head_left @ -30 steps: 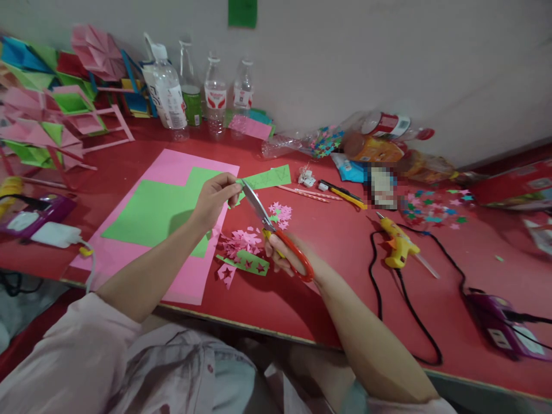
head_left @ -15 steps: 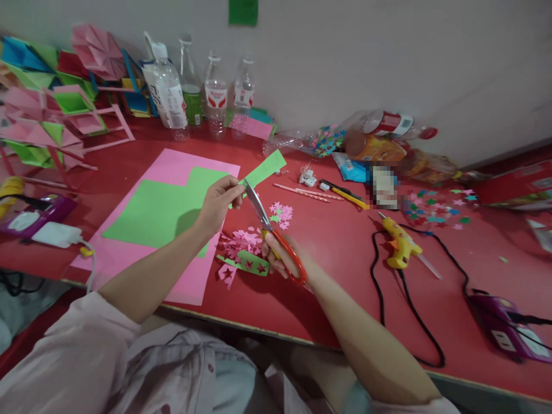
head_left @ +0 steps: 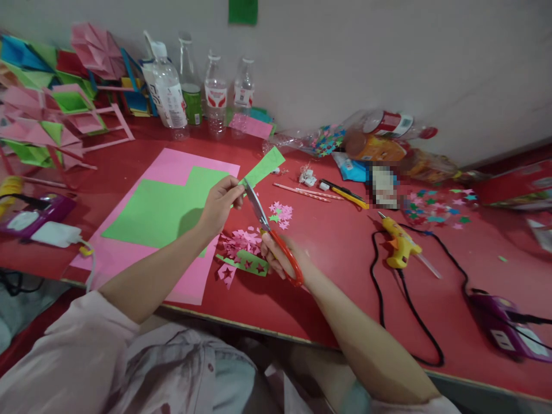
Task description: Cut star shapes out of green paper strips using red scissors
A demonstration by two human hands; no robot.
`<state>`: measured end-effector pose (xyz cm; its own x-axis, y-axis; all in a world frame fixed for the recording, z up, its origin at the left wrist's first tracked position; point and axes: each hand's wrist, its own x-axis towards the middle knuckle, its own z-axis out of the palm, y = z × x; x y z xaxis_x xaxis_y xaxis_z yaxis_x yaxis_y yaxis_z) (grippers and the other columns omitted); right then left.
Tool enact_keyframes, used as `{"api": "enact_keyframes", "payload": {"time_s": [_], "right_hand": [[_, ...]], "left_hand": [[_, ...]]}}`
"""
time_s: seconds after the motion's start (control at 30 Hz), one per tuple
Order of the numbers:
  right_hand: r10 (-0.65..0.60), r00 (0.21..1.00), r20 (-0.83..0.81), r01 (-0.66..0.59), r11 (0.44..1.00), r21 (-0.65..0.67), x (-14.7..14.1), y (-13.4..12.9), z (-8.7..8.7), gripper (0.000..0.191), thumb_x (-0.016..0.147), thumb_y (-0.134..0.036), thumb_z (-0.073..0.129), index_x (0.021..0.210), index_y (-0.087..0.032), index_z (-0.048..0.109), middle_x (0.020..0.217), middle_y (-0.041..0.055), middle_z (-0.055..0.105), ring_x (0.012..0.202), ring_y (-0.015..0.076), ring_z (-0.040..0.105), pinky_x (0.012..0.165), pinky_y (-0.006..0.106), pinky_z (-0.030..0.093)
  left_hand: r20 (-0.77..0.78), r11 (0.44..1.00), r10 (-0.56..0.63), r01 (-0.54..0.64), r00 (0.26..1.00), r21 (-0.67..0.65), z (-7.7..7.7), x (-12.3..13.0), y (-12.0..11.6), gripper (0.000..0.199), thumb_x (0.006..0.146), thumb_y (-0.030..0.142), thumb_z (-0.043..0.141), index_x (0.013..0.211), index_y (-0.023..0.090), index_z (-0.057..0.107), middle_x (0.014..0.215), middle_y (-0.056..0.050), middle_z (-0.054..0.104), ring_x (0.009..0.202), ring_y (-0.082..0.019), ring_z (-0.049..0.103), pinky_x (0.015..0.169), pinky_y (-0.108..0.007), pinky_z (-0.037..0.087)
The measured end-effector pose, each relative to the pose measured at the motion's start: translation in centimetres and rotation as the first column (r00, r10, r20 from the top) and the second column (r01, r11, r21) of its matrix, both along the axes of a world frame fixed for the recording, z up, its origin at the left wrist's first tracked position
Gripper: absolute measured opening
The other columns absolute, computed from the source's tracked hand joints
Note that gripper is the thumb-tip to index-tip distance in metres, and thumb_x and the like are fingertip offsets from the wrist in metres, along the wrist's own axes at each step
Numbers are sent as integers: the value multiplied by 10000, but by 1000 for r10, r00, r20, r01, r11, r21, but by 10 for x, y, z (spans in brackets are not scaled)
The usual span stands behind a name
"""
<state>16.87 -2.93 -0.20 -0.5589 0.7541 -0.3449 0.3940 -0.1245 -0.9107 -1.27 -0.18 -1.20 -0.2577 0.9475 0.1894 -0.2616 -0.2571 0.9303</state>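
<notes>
My left hand [head_left: 222, 201] pinches one end of a green paper strip [head_left: 265, 165], whose free end points up and right. In my right hand [head_left: 280, 256] are the scissors [head_left: 284, 253] with red handles; their blades point up and left, and the tips touch the strip beside my left fingertips. Just below the blades lie small pink paper stars [head_left: 281, 213] with a few green ones. Pink cut scraps [head_left: 239, 244] and a green strip with star-shaped holes [head_left: 246, 264] lie between my hands. Under my left forearm is a green sheet [head_left: 150, 215] on a larger pink sheet [head_left: 185, 287].
Upright plastic bottles [head_left: 215, 98] stand at the back, with folded paper models [head_left: 56, 103] at the left. A yellow glue gun [head_left: 401, 244] with a black cable, a cutter [head_left: 353, 198], striped straws [head_left: 302, 192] and colourful stars [head_left: 435, 210] lie on the right.
The red scissor handles have shifted slightly left, and the blades look closer together. The free end of the green strip has moved slightly up and left.
</notes>
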Motion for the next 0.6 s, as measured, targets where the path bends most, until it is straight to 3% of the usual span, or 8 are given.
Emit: {"api": "enact_keyframes", "payload": {"time_s": [0.3,0.6], "right_hand": [[-15,999,45,15,1000,16,-1,0,-2,525,793,-718,411,618,-224,387,316,-109,326,229,64,336,371,231,427],[0,999,36,-1,1000,18,-1,2,0,521,794,-710,417,623,-219,385,326,-108,334,234,59,327,339,217,368]], "left_hand": [[14,1000,-4,4,1000,8,-1,0,0,169,791,140,525,630,184,502,482,61,503,456,-36,453,498,-172,371],[28,1000,-11,11,1000,0,0,-1,1,171,785,146,533,621,184,503,476,64,503,451,-35,450,498,-174,370]]}}
